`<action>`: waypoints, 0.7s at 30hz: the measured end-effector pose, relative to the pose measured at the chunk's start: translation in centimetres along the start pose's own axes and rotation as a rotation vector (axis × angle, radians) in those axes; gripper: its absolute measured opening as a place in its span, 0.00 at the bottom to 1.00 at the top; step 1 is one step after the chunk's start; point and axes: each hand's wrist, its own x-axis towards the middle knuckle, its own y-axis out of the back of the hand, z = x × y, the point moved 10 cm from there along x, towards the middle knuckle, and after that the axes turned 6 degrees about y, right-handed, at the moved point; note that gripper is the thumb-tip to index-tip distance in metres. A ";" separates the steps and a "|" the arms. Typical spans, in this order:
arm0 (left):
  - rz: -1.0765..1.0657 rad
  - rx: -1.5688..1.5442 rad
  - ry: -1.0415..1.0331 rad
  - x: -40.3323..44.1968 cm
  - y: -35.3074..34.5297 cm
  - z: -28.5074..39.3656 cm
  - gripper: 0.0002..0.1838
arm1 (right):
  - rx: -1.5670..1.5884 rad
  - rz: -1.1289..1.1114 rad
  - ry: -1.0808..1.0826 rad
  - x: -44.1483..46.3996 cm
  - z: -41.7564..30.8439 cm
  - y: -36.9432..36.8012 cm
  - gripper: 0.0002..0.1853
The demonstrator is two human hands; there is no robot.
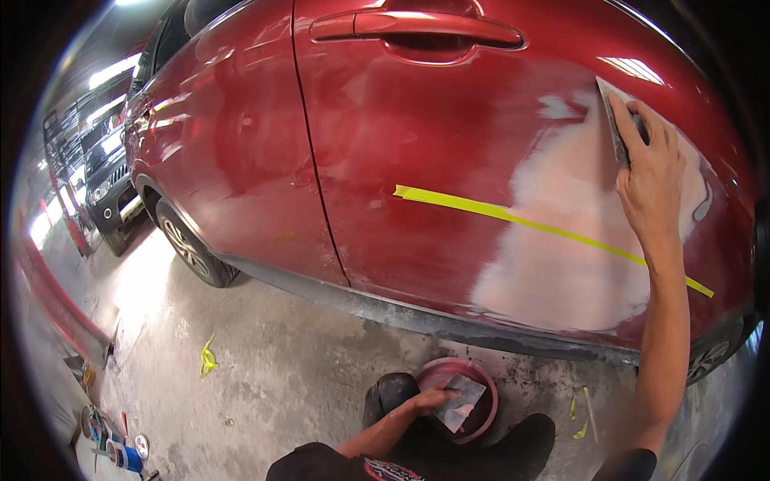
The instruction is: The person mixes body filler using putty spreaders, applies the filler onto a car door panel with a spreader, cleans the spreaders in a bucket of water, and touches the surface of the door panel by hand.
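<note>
Head view: right hand [651, 156], fingers clamped on spreader [613, 128], above tape [457, 203]; left hand [434, 398], fingers clamped on plate [468, 393], below tape. Risk: uneven pressure may gouge filler [573, 184].

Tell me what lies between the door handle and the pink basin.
In the head view: red door panel, yellow tape strip, dark sill, then a stretch of floor.

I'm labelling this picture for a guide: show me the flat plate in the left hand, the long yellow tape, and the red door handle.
Flat plate [467, 401]: head view, on its face.
Yellow tape [553, 229]: head view, mid-strip.
Door handle [437, 29]: head view, on its bar.
</note>
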 end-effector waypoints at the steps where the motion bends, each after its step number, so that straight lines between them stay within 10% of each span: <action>1: -0.010 0.011 0.014 0.4 0.3 -0.4 0.19 | -0.017 -0.009 -0.026 0.1 0.0 -0.3 0.38; 21: 0.049 0.106 0.080 -1.2 -0.3 0.4 0.23 | 0.130 -0.225 0.072 -9.1 -6.7 -2.9 0.38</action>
